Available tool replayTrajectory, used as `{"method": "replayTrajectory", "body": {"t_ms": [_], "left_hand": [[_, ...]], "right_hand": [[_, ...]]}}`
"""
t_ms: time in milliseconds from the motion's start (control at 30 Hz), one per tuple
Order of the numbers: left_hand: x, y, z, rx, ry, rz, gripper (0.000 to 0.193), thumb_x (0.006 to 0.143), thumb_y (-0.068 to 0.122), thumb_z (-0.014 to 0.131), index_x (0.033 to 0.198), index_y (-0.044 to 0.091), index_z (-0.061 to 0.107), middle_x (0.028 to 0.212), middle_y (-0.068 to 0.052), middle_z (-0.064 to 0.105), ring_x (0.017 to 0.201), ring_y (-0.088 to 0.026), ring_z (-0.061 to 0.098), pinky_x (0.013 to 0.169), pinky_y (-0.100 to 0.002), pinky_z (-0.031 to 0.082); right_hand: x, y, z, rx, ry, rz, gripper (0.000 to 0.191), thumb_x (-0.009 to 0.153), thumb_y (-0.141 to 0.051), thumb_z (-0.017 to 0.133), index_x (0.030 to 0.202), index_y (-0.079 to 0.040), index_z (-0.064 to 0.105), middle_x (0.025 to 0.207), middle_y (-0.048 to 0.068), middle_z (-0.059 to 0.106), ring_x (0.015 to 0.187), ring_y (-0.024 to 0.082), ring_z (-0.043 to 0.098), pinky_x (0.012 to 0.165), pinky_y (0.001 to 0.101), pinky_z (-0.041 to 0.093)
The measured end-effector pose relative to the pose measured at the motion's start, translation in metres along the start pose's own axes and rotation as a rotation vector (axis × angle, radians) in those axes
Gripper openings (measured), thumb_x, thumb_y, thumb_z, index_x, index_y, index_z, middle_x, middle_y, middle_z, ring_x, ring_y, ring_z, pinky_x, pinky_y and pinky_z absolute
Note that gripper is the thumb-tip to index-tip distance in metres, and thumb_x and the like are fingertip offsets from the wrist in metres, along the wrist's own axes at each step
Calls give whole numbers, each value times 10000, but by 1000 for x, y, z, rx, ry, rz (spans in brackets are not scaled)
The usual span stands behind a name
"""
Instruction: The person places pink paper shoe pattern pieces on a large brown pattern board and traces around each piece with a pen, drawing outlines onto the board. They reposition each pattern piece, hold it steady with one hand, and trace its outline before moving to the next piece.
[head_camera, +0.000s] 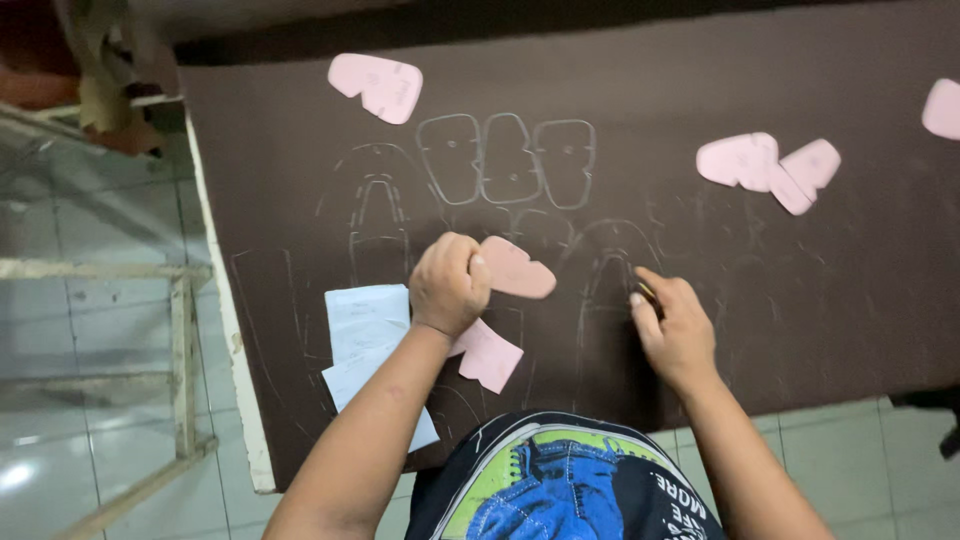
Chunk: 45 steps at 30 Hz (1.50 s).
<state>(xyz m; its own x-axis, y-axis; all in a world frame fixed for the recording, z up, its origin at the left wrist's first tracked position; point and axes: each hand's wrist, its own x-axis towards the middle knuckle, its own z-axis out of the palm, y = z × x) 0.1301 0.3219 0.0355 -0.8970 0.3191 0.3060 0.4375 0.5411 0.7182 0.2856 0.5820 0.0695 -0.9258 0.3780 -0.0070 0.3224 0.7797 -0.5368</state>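
While the left hand is curled tight around a pink cutout just above the brown sheet, the right hand pinches a small marker against it. Farther off lie chalk outlines and more pink shapes.

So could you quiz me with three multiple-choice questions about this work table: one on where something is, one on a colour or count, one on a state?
1. Where do the white paper sheets lie?
A. left of the left hand
B. at the far right edge
C. on the floor

2. What colour are the flat card pattern pieces?
A. green
B. pink
C. black

3. What is the left hand doing?
A. resting open and empty
B. gripping a pink pattern piece
C. holding scissors

Answers: 1 A, they sit on the dark brown sheet by the left wrist. 2 B, every piece is pale pink. 3 B, its fingers close on one; the right hand holds a small marker.
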Motion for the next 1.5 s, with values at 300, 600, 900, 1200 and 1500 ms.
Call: {"method": "replayTrajectory", "body": {"t_ms": [300, 600, 900, 1200, 1500], "left_hand": [[-15, 15, 15, 84, -68, -98, 148, 919, 220, 591, 960, 84, 631, 975, -145, 675, 928, -400, 646, 812, -525, 497], [-18, 53, 45, 142, -86, -340, 195, 945, 223, 565, 970, 39, 623, 917, -225, 699, 905, -452, 661, 827, -543, 503], [-94, 155, 139, 124, 44, -329, 272, 925, 180, 538, 1155, 57, 617, 1038, -198, 703, 968, -414, 667, 843, -515, 506], [-99, 185, 186, 396, 205, -219, 280, 921, 174, 543, 1172, 109, 650, 1087, -158, 712, 988, -393, 672, 840, -515, 520], [-94, 205, 208, 521, 135, -298, 288, 927, 208, 527, 1162, 106, 659, 1093, -178, 694, 959, -417, 659, 817, -539, 511]], "right_hand": [[-86, 77, -35, -66, 17, 305, 793, 791, -423, 808, 1491, -165, 538, 1100, 112, 602, 1016, 275, 643, 867, 429, 523], [-99, 112, -57, 29, -67, 275, 795, 783, -384, 819, 1492, -180, 524, 1070, 98, 597, 925, 261, 643, 822, 396, 527], [-101, 236, -131, 77, 34, 49, 418, 907, -275, 741, 1290, -119, 686, 985, 85, 657, 882, 245, 663, 797, 391, 537], [-96, 367, -197, -115, 210, -73, 366, 933, -223, 736, 1265, -79, 686, 980, 130, 627, 904, 322, 640, 796, 452, 519], [-90, 388, -208, -152, 372, -238, 360, 859, -166, 725, 1196, -48, 679, 934, 130, 616, 873, 347, 628, 765, 479, 495]]}}
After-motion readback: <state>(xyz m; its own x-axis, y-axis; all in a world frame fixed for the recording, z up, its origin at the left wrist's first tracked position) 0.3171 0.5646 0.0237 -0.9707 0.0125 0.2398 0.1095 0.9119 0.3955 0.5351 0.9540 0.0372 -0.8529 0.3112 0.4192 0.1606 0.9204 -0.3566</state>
